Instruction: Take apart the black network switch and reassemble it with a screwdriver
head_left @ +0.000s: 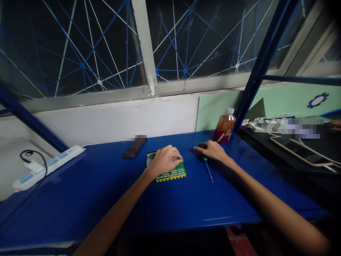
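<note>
A green circuit board [177, 172] with a yellow strip along its near edge lies on the blue table, beside a dark-edged casing part [150, 156]. My left hand [165, 160] is over the board, its fingers bent and its thumb close to the fingertips. Whatever lies between those fingertips is too small or hidden to name. To the right, my right hand [213, 151] is closed around the dark-and-green handle of a screwdriver [209, 170]. Its index finger points left, and the thin metal shaft slants toward the table's front edge.
A blurred dark oblong item [135, 146] lies behind the board. A drink bottle [225, 126] stands at the back right. On the left is a white power strip [50, 167] with a black cable. A phone [301, 151] and cables lie on the black table to the right.
</note>
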Demonstrator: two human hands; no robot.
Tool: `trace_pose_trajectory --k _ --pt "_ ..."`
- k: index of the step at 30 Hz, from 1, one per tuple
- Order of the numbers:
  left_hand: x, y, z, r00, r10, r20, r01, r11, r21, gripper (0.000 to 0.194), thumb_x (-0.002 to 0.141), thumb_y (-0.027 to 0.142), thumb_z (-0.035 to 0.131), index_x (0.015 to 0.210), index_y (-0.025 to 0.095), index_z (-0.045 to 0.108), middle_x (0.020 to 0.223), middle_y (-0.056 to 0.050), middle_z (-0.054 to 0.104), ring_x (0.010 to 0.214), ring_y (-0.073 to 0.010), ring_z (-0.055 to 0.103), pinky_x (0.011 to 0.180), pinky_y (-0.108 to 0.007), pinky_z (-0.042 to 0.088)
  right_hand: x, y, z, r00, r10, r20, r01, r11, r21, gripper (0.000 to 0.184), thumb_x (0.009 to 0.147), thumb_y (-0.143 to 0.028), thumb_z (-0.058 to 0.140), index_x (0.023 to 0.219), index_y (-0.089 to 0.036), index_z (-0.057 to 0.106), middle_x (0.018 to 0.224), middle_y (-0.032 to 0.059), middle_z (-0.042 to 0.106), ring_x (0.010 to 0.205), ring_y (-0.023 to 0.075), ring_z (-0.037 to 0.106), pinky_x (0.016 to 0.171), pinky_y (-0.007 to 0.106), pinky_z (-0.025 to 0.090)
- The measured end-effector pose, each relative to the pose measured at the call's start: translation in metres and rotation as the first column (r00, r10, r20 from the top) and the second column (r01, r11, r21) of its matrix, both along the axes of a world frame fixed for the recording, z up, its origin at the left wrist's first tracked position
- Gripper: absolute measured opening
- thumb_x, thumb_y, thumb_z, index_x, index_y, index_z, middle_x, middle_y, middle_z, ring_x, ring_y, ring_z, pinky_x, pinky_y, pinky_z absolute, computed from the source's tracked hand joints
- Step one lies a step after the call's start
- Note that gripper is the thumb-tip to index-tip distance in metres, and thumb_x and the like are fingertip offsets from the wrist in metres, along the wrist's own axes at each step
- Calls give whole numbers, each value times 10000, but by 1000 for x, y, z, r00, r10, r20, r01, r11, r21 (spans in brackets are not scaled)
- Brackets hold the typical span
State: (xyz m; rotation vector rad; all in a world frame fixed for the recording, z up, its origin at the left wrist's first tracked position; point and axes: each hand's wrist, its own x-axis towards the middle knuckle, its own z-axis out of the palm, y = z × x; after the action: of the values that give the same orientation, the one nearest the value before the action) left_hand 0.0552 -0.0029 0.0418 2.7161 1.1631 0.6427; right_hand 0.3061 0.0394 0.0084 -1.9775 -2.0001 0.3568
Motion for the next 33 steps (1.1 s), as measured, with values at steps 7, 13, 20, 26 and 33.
trace_pose_trajectory --k 7,13,20,26,33 --pt "50 28 -12 990 25 -136 -28 999 -19 137 838 341 637 825 240 728 910 -18 690 909 -219 591 730 -311 457 -11 -6 -12 987 -26 159 21 999 28 513 806 -627 470 982 -174 634 908 146 694 837 290 664 610 315 431" --pt "49 29 -16 983 30 -180 -36 999 -31 126 843 306 629 874 233 727 951 -30 684 957 -228 586 762 -317 465 -15 -9 -13 978 -27 208 21 999 31 502 830 -618 442 1059 -187 560 926 144 693 850 309 666 617 329 431" --pt "19 19 -4 996 6 -84 -7 1000 -9 160 863 292 588 957 260 714 998 -4 685 932 -206 590 759 -315 464 -14 -8 -16 972 -8 233 0 999 36 482 839 -602 443 1096 -205 536 946 130 692 846 297 664 599 313 408" --pt "-38 1 5 999 23 41 -23 1000 10 203 885 273 526 944 253 719 961 -24 685 881 -198 593 752 -332 470 -19 -5 -12 971 48 233 -62 997 51 463 841 -567 475 1134 -213 528 945 126 694 846 287 653 602 306 389" --pt "-86 -22 -1 992 107 72 -114 989 95 199 884 304 543 936 220 716 960 -44 680 882 -199 589 800 -344 473 -19 -8 -11 962 77 261 -100 992 76 568 821 -660 431 1151 -211 539 888 134 690 772 295 648 554 302 361"
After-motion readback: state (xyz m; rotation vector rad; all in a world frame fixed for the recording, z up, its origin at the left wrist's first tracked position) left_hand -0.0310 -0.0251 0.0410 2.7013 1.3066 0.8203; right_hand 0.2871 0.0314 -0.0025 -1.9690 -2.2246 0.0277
